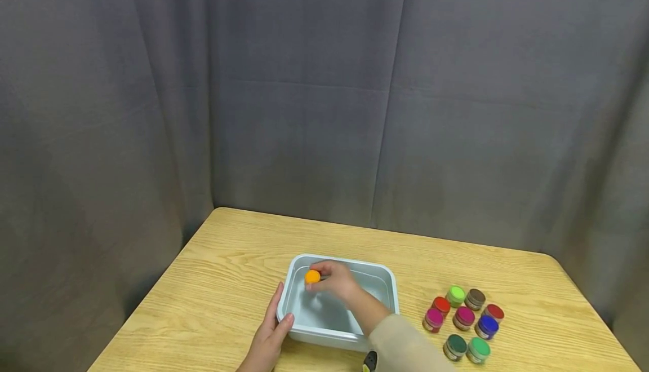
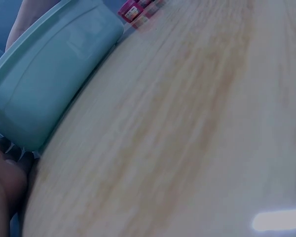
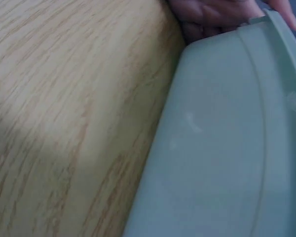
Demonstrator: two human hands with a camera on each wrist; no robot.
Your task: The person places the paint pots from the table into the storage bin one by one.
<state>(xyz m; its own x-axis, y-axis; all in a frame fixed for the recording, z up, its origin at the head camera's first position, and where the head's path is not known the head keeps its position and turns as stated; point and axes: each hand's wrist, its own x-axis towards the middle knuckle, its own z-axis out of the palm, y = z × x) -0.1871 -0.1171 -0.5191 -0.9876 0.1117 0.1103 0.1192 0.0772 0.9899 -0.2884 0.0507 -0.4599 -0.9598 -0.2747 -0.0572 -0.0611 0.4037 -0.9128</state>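
At the left end of the tray point(image 1: 324, 333), the left hand point(image 1: 269, 335) grips it. To its right, nine lidded jars point(image 1: 463, 318) stand outside. Over it, the right hand point(image 1: 336, 279) pinches the orange-lidded jar point(image 1: 312, 277); release is pending, progress apparently early.

Over a pale grey-blue tray point(image 1: 329, 311), we see an orange lid point(image 1: 312, 277); to the tray's right, jars point(image 1: 463, 318) lidded lime, brown, red, magenta, blue and green; beneath it, a tan, wood-grained tabletop point(image 1: 203, 304); behind it, a grey curtain point(image 1: 304, 135).
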